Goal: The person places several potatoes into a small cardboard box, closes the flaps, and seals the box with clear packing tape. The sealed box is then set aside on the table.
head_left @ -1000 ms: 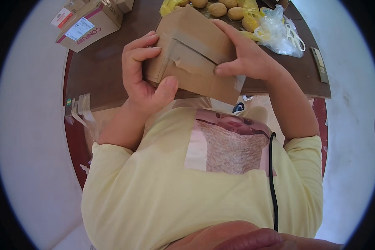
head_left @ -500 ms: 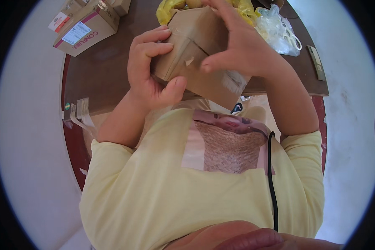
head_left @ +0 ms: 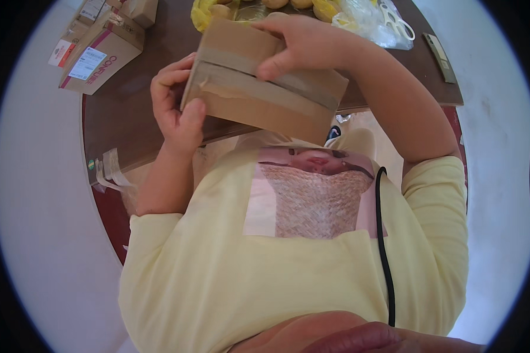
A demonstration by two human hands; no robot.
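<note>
A brown cardboard box (head_left: 268,100) is held in the air between the two hands, over the near edge of the tabletop (head_left: 129,120), and it is tilted, so that its right end is lower. Along its visible face runs a dark seam, and beside the seam there is a strip with a torn, lifted bit near the left end.

The left hand (head_left: 175,115) is clamped on the left end of the box: its thumb is at the near corner, and its fingers are bent along the side. The right hand (head_left: 306,44) grips the box from its far side, with the thumb pressed on the face close to the seam and the other fingers over the far edge.

Beyond the box, on the tabletop, lie potatoes (head_left: 275,3) and a yellow plastic bag (head_left: 201,15). To the right of these is a clear plastic bag (head_left: 365,22), with white scissors handles (head_left: 398,23) at its right side. A flat, narrow object (head_left: 439,57) lies near the right edge; I cannot tell exactly what it is. Toward the far left corner stands a carton with a purple stripe (head_left: 109,59), with other boxes just beside it. At the near left corner, pale tape strips (head_left: 113,169) hang from the edge.
</note>
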